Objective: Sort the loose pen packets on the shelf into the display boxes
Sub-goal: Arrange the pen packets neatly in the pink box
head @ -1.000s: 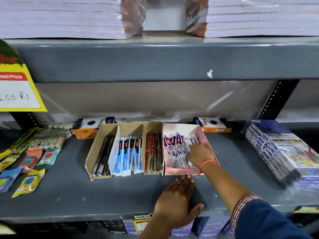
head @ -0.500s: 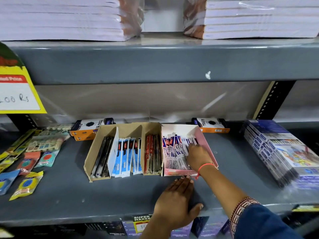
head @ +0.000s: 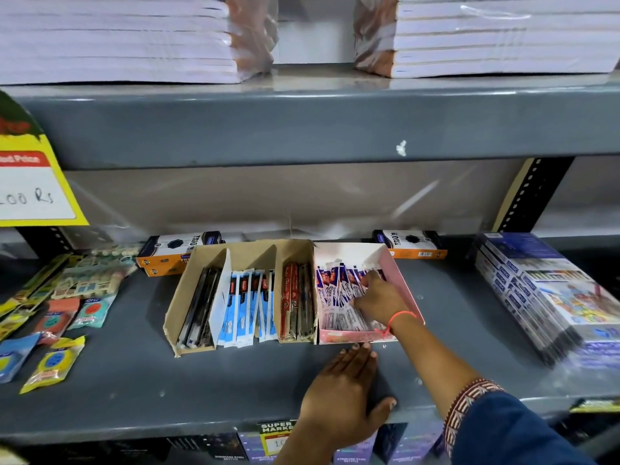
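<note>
A pink display box [head: 404,286] stands mid-shelf, filled with white and blue pen packets [head: 332,290]. My right hand [head: 379,298] is inside it, fingers pressed on the packets; whether it grips one I cannot tell. Left of it sits a brown cardboard box [head: 183,297] with black pens [head: 201,307], blue packets [head: 246,307] and red packets [head: 295,300] in its compartments. My left hand [head: 342,394] lies flat, fingers together, on the grey shelf [head: 134,380], its fingertips touching the pink box's front edge.
Orange-and-black boxes [head: 174,251] [head: 411,245] stand behind the display boxes. Small sachets and sticker packs [head: 60,313] lie at the left. A stack of flat blue packs [head: 550,293] sits at the right. Wrapped notebook stacks [head: 117,38] fill the upper shelf; a yellow price sign [head: 30,182] hangs left.
My right hand has shifted a little within the pink box, fingers now reaching leftward across the packets. My left hand stays flat in the same place.
</note>
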The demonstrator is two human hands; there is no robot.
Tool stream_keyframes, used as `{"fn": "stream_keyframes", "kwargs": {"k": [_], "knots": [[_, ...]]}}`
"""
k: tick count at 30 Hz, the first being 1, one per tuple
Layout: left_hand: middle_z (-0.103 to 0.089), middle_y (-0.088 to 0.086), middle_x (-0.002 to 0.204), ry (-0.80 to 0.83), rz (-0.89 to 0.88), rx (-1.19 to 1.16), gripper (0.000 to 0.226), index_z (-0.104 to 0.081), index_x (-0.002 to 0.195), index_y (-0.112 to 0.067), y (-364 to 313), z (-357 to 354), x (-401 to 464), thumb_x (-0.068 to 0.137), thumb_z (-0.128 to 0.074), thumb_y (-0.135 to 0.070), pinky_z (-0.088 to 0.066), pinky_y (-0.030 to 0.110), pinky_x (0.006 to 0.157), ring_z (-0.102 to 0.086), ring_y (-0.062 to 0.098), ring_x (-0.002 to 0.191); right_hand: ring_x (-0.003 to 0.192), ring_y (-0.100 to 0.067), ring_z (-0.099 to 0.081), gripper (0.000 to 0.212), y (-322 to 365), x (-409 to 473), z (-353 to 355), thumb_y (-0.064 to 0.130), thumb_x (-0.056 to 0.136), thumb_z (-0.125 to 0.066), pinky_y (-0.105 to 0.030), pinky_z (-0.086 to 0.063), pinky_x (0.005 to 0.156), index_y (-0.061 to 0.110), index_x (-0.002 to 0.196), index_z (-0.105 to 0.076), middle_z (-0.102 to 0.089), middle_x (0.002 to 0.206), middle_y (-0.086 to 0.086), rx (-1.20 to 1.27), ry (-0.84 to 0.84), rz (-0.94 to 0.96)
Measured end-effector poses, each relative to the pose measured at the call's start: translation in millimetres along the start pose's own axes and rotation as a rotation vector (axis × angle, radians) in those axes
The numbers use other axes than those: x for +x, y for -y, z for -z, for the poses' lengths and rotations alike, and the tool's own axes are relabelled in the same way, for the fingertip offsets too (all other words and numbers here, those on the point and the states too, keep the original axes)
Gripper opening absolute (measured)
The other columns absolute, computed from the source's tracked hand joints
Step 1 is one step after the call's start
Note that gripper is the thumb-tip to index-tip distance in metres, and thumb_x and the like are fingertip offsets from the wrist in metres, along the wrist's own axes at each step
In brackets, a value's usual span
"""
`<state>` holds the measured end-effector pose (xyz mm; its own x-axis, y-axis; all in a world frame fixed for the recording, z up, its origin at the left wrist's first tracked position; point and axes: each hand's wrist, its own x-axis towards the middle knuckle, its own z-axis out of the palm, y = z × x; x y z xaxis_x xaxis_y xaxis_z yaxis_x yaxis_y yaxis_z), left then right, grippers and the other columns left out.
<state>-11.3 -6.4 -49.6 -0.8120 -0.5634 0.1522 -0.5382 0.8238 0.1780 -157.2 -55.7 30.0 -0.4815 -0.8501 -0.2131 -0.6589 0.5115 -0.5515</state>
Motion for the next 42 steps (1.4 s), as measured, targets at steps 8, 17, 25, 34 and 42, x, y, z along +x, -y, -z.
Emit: {"fn": "stream_keyframes", "kwargs": {"k": [8, 17, 25, 34, 42], "knots": [[-0.066, -0.002, 0.118, 0.011, 0.008, -0.007, 0.078, -0.065, 0.116, -0.016, -1.2, 0.9, 0.6, 0.09, -0.004, -0.059, -0.045, 0.025, 0.093, -0.06, 0.011, 0.109, 0.107, -0.036, -0.063, 0.034, -11.0, -10.5, 4.4, 0.003, 0.09, -0.039, -0.043, -0.053, 0.085, 0.003, 0.122, -0.049, -0.058, 0.121, -0.017, -0.375, -0.202, -0.006], [-0.067, -0.003, 0.117, 0.017, 0.017, 0.005, 0.079, -0.066, 0.115, -0.017, -1.6, 2.7, 0.5, 0.091, -0.003, -0.058, -0.045, 0.023, 0.091, -0.061, 0.01, 0.108, 0.109, -0.038, -0.063, 0.038, -11.9, -4.9, 3.8, 0.001, 0.091, -0.036, -0.044, -0.053, 0.087, 0.003, 0.129, -0.04, -0.061, 0.12, -0.02, -0.372, -0.177, -0.03], [-0.067, -0.006, 0.117, 0.028, 0.035, 0.006, 0.08, -0.067, 0.113, -0.02, -2.8, 5.1, 0.1, 0.09, -0.001, -0.057, -0.046, 0.022, 0.09, -0.061, 0.007, 0.108, 0.098, -0.039, -0.065, 0.05, -10.4, -2.2, 12.1, -0.004, 0.086, -0.038, -0.042, -0.055, 0.076, 0.008, 0.134, -0.035, -0.059, 0.124, -0.021, -0.267, -0.229, 0.011], [-0.067, -0.005, 0.117, 0.03, 0.025, -0.007, 0.08, -0.067, 0.114, -0.019, -3.3, 6.3, 0.2, 0.09, 0.0, -0.056, -0.045, 0.022, 0.091, -0.061, 0.008, 0.107, 0.099, -0.042, -0.064, 0.028, -6.7, 2.3, 7.3, 0.001, 0.088, -0.037, -0.043, -0.053, 0.084, -0.001, 0.105, -0.058, -0.067, 0.106, -0.025, -0.185, -0.243, -0.009], [-0.065, -0.002, 0.12, 0.053, 0.024, -0.021, 0.078, -0.065, 0.117, -0.017, -4.2, 6.7, 0.0, 0.091, -0.002, -0.056, -0.046, 0.023, 0.091, -0.059, 0.01, 0.111, 0.108, -0.032, -0.06, 0.029, 17.6, -1.3, -13.6, 0.019, 0.087, -0.046, -0.036, -0.052, 0.086, 0.011, 0.108, -0.065, -0.071, 0.103, -0.018, -0.203, -0.112, 0.217]]}}
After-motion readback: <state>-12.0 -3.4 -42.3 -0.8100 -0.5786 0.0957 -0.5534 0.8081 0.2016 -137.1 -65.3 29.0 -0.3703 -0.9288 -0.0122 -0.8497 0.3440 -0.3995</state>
